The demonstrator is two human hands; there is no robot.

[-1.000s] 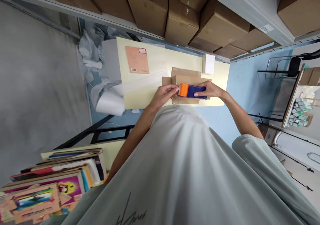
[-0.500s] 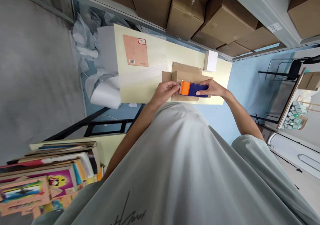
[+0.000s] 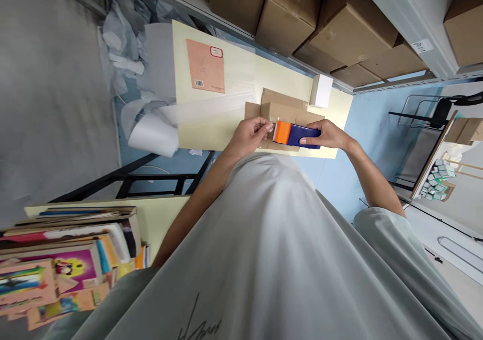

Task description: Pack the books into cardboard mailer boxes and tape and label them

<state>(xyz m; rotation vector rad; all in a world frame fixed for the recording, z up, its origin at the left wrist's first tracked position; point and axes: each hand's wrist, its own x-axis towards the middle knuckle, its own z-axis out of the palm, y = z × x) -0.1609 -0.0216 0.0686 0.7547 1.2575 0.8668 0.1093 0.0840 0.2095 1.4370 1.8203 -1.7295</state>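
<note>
Wrapping around the far end of the blue body, the right hand (image 3: 327, 134) has hold of what looks like a tape dispenser (image 3: 298, 135), its thumb along the near side and its fingers over the far side, spread just as wide as the body. The left hand (image 3: 249, 135) is at the other end, thumb and fingertips drawn in close to one another beside the orange part (image 3: 283, 132) with its pale toothed edge. Something clear glints by those fingertips, perhaps tape; whether they pinch it, I cannot tell.

The dispenser is over a brown cardboard box (image 3: 286, 112) with its flaps spread out on the cream desk (image 3: 211, 138); whether the two touch is hidden from this angle. Near the box lies a small white box (image 3: 321, 91), and farther left an orange envelope or booklet (image 3: 206, 68).

The dispenser should be stiff and fairly light, its smooth blue sides a little slippery, so the body is the sound place to hold it, clear of the teeth. Any tape would be thin, limp and sticky, best taken by its edge. The cardboard should bend easily at its creases.
</note>
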